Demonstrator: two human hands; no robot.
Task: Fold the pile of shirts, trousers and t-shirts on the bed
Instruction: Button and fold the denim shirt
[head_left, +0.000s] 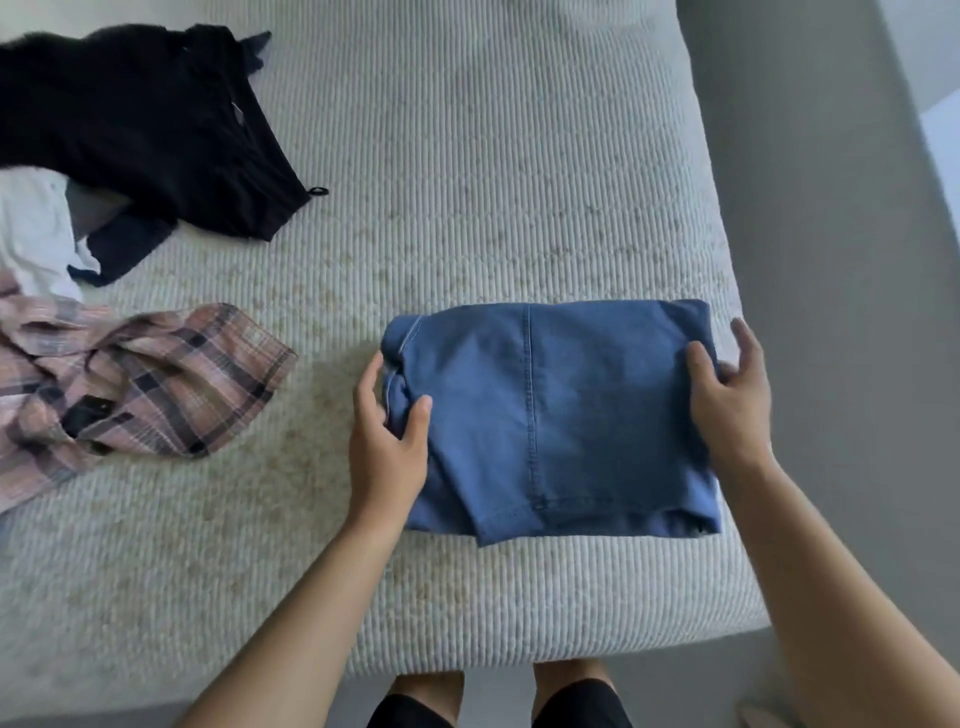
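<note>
Folded blue denim trousers (550, 415) lie as a compact rectangle near the bed's front right corner. My left hand (387, 441) grips their left edge, thumb on top and fingers tucked under the fold. At the right edge, my right hand (732, 400) holds the denim with its thumb on top and its fingers spread beside the fabric. To the left lies a crumpled pink plaid shirt (140, 374). A black garment (150, 124) is spread at the back left, with a white garment (36, 239) beside it.
The bed (467, 182) has a pale ribbed cover; its right edge drops to a grey floor (831, 260). Bare cover stretches behind the trousers. My legs (498, 701) stand against the bed's front edge.
</note>
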